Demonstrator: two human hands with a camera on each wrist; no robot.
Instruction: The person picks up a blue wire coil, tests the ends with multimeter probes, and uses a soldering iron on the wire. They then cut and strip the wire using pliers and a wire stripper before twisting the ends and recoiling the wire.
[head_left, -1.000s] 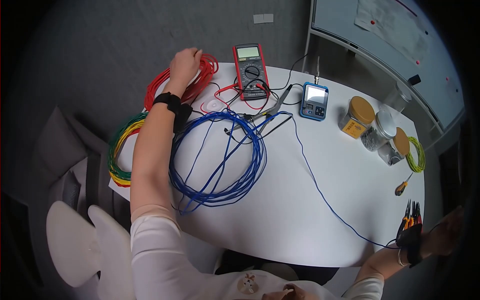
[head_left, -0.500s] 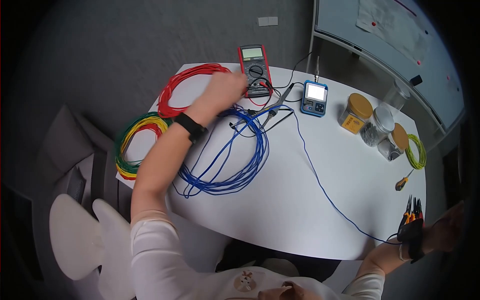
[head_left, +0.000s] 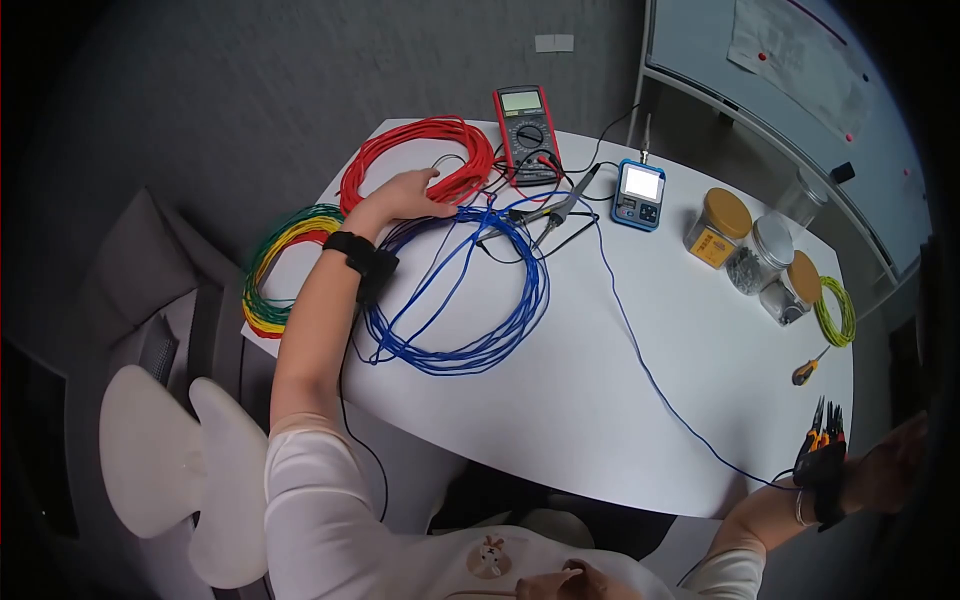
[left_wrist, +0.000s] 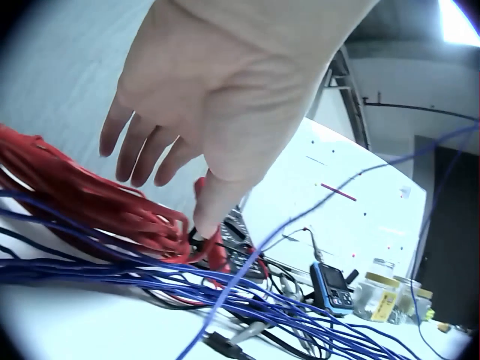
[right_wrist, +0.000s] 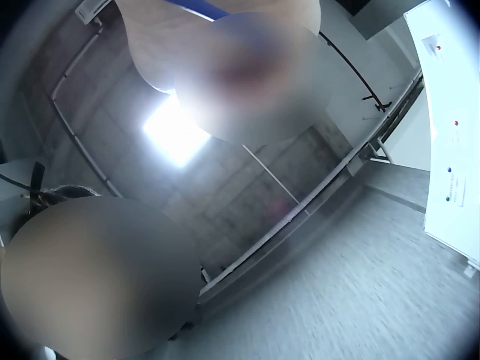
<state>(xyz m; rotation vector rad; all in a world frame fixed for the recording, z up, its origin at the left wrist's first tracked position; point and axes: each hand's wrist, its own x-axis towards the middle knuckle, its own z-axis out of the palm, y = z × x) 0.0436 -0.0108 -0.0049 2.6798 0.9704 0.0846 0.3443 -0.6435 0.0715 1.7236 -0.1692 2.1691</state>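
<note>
The counter (head_left: 560, 420) carries everything, and the blue coil (head_left: 460, 366) lies at its left, just nearer than the red coil (head_left: 482, 155). The two lie so close that lifting or sliding one could drag the other's loops along and knot them. The left hand (head_left: 405, 195) is released, fingers extended where the coils meet; a fingertip could hook a loop of the wrong colour. Whether the right hand (head_left: 890, 465), dark at the right edge, grasps anything, I cannot tell. At the coil's far side, the meter (head_left: 530, 150) and probes (head_left: 565, 208) sit among crossing leads, so a tug could shift them. Smallest is the blue strand (head_left: 613, 288) running to the right wrist: a sudden arm movement could tighten it and distort the coil.
</note>
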